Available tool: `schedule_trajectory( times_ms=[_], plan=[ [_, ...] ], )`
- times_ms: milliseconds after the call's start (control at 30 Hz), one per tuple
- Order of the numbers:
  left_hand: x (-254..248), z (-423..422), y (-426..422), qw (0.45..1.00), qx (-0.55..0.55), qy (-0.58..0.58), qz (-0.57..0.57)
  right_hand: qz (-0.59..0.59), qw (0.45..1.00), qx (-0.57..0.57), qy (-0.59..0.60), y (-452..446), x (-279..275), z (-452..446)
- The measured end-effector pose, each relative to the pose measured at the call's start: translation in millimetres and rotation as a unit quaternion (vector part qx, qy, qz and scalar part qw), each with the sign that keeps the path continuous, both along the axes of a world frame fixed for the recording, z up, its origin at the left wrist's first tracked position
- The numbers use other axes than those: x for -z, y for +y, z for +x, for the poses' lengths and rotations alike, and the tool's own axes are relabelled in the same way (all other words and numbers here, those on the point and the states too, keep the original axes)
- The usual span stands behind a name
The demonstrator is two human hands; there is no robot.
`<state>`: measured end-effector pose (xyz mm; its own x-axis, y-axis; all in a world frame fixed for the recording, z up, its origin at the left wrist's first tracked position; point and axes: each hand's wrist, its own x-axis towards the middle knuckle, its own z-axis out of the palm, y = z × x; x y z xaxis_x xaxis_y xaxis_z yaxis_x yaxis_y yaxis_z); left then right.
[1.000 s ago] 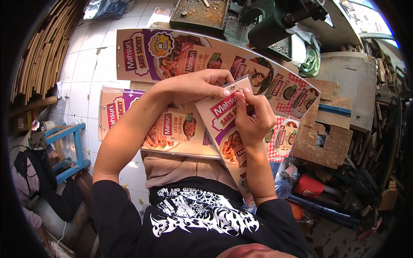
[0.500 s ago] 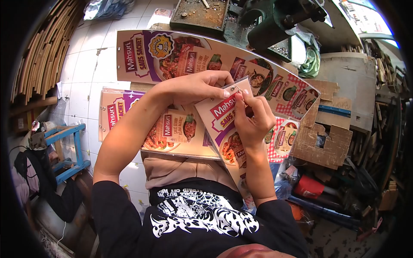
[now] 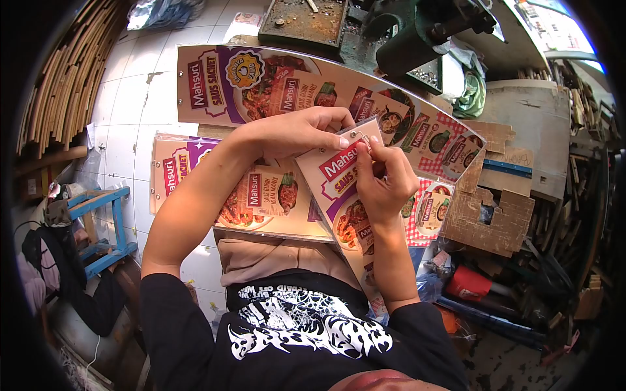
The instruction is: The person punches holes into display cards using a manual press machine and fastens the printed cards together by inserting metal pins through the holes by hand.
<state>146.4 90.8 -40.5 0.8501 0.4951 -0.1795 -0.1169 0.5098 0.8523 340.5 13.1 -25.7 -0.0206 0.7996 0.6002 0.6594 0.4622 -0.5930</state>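
Note:
A long laminated printed strip [image 3: 335, 169] with a "Mahsuri" label lies tilted, its top end raised toward me. My left hand [image 3: 301, 132] grips that end, thumb on the front near a metal eyelet; its other fingers are partly hidden behind. My right hand [image 3: 389, 176] pinches a thin light loop [image 3: 362, 137] at the eyelets between thumb and forefinger. I cannot tell whether it is wire or cord. Beneath both hands are more such printed strips, one long strip [image 3: 215, 88] across the back and another [image 3: 287, 218] nearer my lap.
Behind the strips stands a green metal machine [image 3: 404, 49] with a dirty metal tray [image 3: 303, 26]. Cut cardboard [image 3: 492, 218] lies at the right, beside piled wood offcuts. At the left are a blue frame [image 3: 107, 215] and a stack of thin wooden slats [image 3: 68, 78].
My right fingertips have shifted slightly at the loop, which sits a little differently by the eyelets. My left hand and the strips stay in place.

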Motion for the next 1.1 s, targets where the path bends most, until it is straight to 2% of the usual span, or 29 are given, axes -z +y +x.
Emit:
schedule_trajectory(
  times_ms=[467,533,1100],
  plan=[
    [0.6,-0.1,-0.2,1.0,0.0,0.001,0.004,0.006,1.0,-0.004,0.001,-0.2,0.8,1.7],
    [1.9,0.3,-0.3,1.0,-0.001,-0.004,0.001,-0.031,1.0,-0.006,-0.003,-2.7,-3.8,1.5],
    [-1.2,0.3,-0.8,1.0,-0.004,0.011,0.004,-0.012,1.0,-0.014,0.008,-1.3,2.4,3.2]
  ],
)
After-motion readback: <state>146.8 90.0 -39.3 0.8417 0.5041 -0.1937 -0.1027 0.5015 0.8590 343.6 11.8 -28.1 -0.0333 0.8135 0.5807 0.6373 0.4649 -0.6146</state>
